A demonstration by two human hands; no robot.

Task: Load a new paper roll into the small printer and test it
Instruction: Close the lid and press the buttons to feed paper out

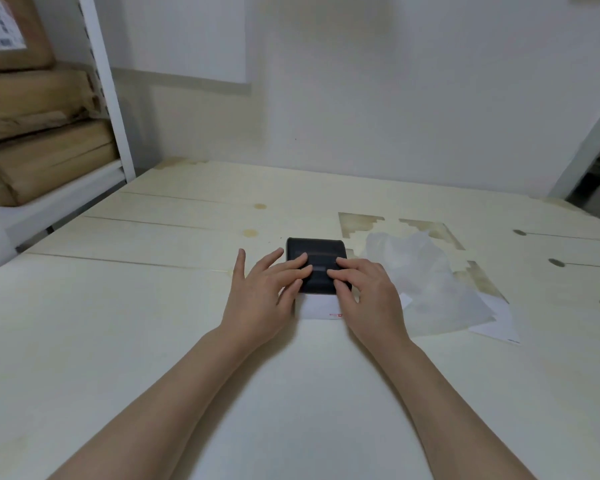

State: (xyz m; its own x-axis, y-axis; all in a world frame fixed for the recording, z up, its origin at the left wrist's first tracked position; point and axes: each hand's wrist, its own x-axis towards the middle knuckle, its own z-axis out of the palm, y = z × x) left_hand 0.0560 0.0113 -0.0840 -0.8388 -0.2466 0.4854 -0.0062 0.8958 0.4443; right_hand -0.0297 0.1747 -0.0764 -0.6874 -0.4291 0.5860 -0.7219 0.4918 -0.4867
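A small black printer (317, 252) lies flat on the pale wooden table (153, 323), a little past the middle. A white strip of paper (317, 309) with a red mark sticks out from its near edge toward me. My left hand (262, 296) rests flat with its fingertips pressed on the printer's left top. From the other side, my right hand (368, 292) lays its fingertips on the printer's right top. Neither hand grips anything; the fingers are spread.
Crumpled translucent wrapping (426, 282) and a white paper sheet (496, 323) lie just right of the printer. Brown parcels (39, 133) are stacked on a white shelf (111, 109) at the far left. A white wall (395, 98) runs behind the table.
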